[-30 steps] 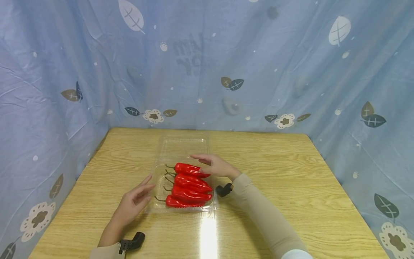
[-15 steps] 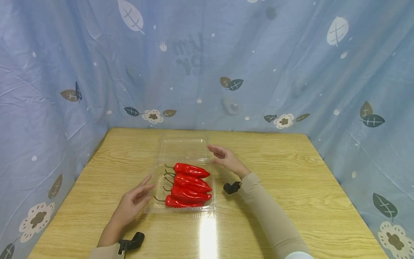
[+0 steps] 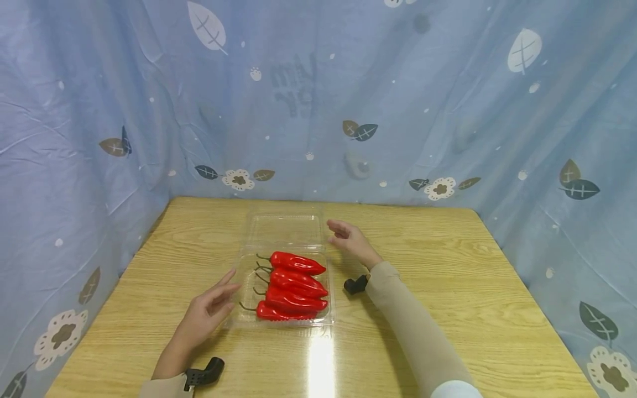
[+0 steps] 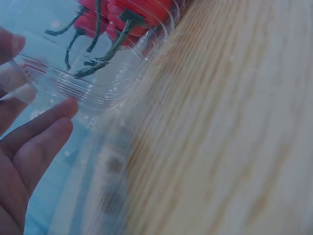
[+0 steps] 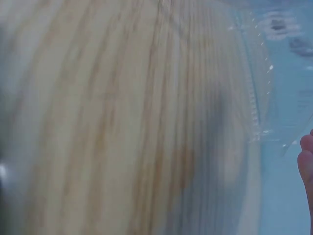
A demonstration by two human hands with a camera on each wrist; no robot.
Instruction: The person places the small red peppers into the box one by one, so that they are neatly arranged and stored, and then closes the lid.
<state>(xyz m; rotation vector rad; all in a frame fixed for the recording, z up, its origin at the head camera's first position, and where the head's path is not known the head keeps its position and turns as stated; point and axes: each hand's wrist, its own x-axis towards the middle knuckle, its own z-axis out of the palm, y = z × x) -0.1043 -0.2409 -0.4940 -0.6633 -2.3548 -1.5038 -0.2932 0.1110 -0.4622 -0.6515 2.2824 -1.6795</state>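
Observation:
Several red peppers with curved green stems, one of them the top pepper (image 3: 298, 263), lie side by side in the base (image 3: 247, 275) of a clear plastic clamshell box. Its lid (image 3: 285, 229) is folded back flat, away from the person. My left hand (image 3: 205, 314) is beside the box's left wall, fingers spread and loosely bent. In the left wrist view its fingertips (image 4: 64, 108) come right up to the ridged plastic edge. Just right of the lid, my right hand (image 3: 354, 243) hovers with relaxed fingers and nothing in them; the right wrist view catches only its fingertips (image 5: 306, 147).
A wood-grain table (image 3: 423, 249) carries the box left of centre. Behind it and at both sides hangs a blue curtain (image 3: 308, 99) with leaf and flower prints. Bright glare (image 3: 321, 362) lies on the tabletop in front of the box.
My right hand has moved from over the top pepper rightward and back, off the peppers to beside the lid. My left hand and the peppers have stayed in place.

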